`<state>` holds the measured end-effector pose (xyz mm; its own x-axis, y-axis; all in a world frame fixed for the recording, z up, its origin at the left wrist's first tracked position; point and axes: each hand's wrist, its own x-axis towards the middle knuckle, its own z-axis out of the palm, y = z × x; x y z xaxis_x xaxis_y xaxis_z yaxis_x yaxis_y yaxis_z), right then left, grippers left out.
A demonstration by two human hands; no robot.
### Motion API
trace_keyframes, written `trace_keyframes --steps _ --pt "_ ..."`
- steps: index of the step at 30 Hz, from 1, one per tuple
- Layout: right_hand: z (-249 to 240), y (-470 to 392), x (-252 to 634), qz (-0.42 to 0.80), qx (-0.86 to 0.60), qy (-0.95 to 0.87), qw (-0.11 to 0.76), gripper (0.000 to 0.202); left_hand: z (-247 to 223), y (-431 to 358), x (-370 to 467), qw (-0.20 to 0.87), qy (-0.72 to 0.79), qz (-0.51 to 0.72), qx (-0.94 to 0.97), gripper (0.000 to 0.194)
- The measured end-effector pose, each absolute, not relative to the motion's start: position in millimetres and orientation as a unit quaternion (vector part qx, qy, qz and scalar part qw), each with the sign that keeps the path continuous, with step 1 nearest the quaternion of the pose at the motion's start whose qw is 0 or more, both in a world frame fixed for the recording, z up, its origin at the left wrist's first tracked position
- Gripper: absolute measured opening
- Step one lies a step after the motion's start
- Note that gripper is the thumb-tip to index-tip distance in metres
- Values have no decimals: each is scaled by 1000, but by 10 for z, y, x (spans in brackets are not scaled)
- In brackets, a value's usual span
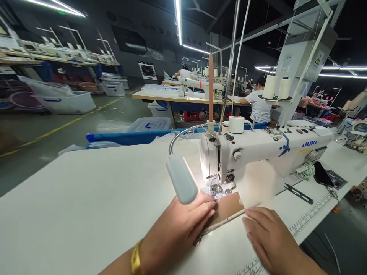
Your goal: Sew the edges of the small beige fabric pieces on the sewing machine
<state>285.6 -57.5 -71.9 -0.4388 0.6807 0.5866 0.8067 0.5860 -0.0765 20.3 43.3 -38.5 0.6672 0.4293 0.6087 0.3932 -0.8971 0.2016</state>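
Note:
A white JUKI sewing machine [266, 143] stands before me, its presser foot [216, 190] lit. My left hand [183, 221], with a gold band at the wrist, lies with fingers stretched out, their tips just in front of the foot. Under and beside those fingers is a shiny brown-looking plate [229, 206] in the machine bed. A pale fabric piece [259, 183], blurred, rises against the machine arm. At its lower edge are the fingertips of my right hand [266, 233], which appear closed on it; the thumb's grip is partly hidden.
A grey lamp head [182, 179] on a bent neck hangs over my left hand. Thread snips [298, 193], a coiled pale cord [305, 170] and a dark phone-like object [322, 173] lie at the right. Ruler markings [311, 214] run along the table's front edge. A co-worker [259, 101] sits beyond.

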Motion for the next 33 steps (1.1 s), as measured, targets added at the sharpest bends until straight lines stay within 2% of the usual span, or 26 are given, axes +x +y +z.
trace_keyframes --steps 5,11,16,22,29,33 --pt "-909 -720 2719 -96 -367 -873 305 26 -412 249 354 68 176 295 937 28" --pt "-1026 -819 2660 -72 -315 -889 324 29 -520 105 463 86 230 261 934 21" --pt "-790 -849 2792 2 -391 -863 319 34 -596 150 426 105 305 271 907 20" --pt "-748 -743 3070 38 -448 -844 292 32 -502 144 163 157 288 270 905 28" --pt "-610 -623 3182 -5 -457 -834 310 24 -152 -40 -169 203 298 212 908 18" --pt "-544 -577 2872 45 -418 -859 293 20 -262 -102 3 202 347 228 887 5"
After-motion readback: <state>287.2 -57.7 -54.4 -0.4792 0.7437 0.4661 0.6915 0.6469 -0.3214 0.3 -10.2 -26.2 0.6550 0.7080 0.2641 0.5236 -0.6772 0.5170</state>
